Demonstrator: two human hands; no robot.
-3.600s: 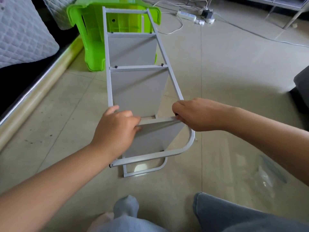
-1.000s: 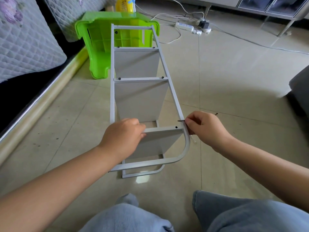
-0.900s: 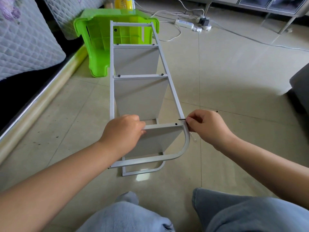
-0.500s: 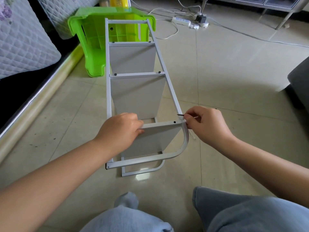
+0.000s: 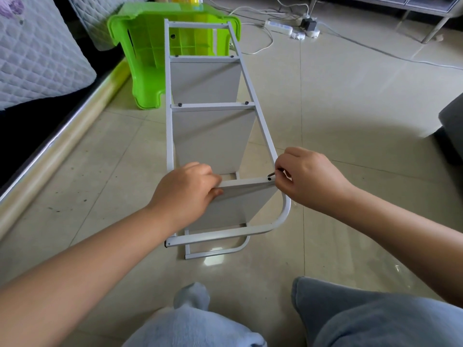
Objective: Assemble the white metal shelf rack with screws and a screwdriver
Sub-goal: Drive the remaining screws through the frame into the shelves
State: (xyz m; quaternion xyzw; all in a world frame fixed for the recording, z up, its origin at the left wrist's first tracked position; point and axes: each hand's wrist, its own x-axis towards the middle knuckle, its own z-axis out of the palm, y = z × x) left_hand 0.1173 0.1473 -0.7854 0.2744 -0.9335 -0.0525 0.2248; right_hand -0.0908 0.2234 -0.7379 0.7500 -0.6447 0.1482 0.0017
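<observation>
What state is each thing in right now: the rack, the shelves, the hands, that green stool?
Rack: lying on its side on the floor, partly assembled.
Nearest shelf: held in place by the left hand.
Left hand: grips the shelf's edge.
Right hand: pinches a screw at the shelf's corner hole.
Middle shelf: screwed at both corners.
Green stool: tipped on its side.
</observation>
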